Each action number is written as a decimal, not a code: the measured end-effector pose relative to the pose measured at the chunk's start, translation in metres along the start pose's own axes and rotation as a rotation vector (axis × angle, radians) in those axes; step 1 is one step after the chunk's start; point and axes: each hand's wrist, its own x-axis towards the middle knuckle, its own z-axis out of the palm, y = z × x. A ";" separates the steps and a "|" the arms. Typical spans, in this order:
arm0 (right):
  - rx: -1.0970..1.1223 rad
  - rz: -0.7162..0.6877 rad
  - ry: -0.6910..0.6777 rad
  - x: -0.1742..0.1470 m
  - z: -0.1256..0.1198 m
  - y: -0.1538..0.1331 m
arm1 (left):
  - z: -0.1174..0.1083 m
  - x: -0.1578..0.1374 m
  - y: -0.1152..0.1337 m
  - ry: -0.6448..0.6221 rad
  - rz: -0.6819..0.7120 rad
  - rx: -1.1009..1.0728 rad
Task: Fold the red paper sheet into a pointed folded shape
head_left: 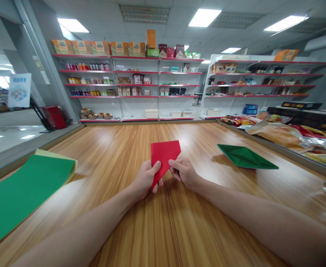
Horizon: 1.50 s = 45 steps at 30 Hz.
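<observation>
At the middle of a long wood-grain desk [163, 222], the left hand [146, 180] and the right hand [183, 171] together pinch a folded sheet of red paper [164, 155], held just above the surface. The left hand's fingers clamp the lower pointed end from the left, thumb on top; the right hand's fingertips grip the right slanted edge. The red paper's long axis runs from its near point up and away to a flat far edge, so the sheet lies just beyond both hands, with the left hand nearer its tip. Near left, a flat green paper sheet [23, 193] lies over a pale yellow sheet [55, 155], well apart from the hands. Far right rests a folded green paper boat shape [246, 157], and beyond it packaged snacks [285, 135] crowd the desk's right edge. Red-edged store shelves [135, 85] line the far wall; writing on their boxes is too small to read.
</observation>
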 end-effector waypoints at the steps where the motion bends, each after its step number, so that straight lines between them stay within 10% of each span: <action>1: -0.006 -0.001 0.006 0.000 0.000 0.001 | 0.000 0.000 0.000 -0.002 0.002 0.003; 15: -0.229 0.057 -0.060 0.012 -0.016 -0.001 | 0.000 0.001 -0.002 0.010 -0.010 0.034; 28: -0.242 -0.026 0.145 0.020 -0.026 0.009 | 0.002 -0.001 0.002 0.024 -0.041 0.036; 45: -0.216 -0.005 -0.130 0.004 -0.007 0.000 | 0.001 -0.002 0.000 0.007 0.000 0.026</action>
